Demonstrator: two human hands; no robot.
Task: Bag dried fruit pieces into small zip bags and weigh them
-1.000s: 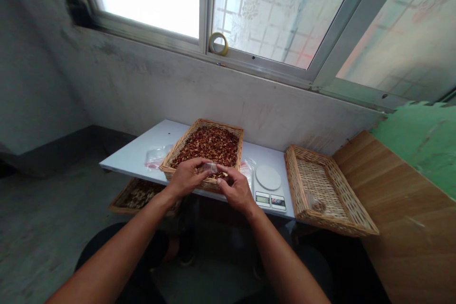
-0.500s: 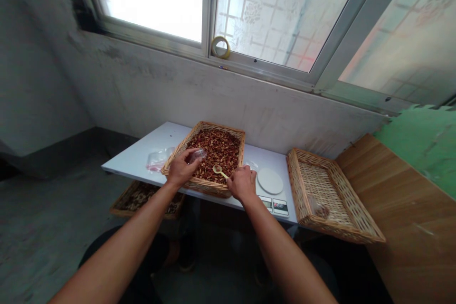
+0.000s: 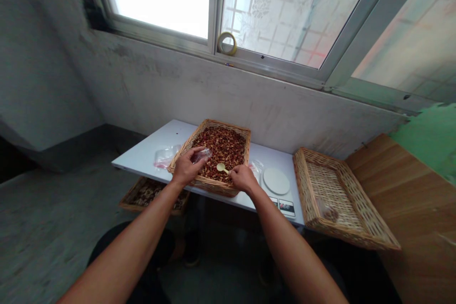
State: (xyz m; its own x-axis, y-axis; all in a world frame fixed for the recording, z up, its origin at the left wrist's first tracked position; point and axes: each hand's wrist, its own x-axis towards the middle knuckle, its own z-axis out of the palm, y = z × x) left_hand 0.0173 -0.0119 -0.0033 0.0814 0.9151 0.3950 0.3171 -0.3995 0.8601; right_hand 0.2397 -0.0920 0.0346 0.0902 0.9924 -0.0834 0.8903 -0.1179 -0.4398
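Note:
A wicker basket [image 3: 247, 140] holds a layer of small reddish-brown dried pieces [image 3: 228, 145], too small to name. Over its left side my left hand [image 3: 187, 167] is closed on a clear plastic bag [image 3: 202, 154], whose contents I cannot make out. My right hand [image 3: 244, 178], at the basket's near right corner, grips a pale yellow spoon [image 3: 222, 167] by its handle. The spoon's bowl is over the dried pieces and looks bare. To the right of that hand lies a white kitchen scale [image 3: 276, 181] with a round plate.
More clear plastic bags [image 3: 166, 156] lie left of the basket on the white table [image 3: 142, 152]. A second wicker basket [image 3: 356, 194] on the right contains a small filled bag [image 3: 327, 211]. Below the table is another basket [image 3: 142, 194]. A tape roll [image 3: 227, 43] stands on the windowsill.
The view has shifted slightly, so everything sits a little further right. The spoon's bowl, brownish before, now looks pale and bare. Both hands keep their holds.

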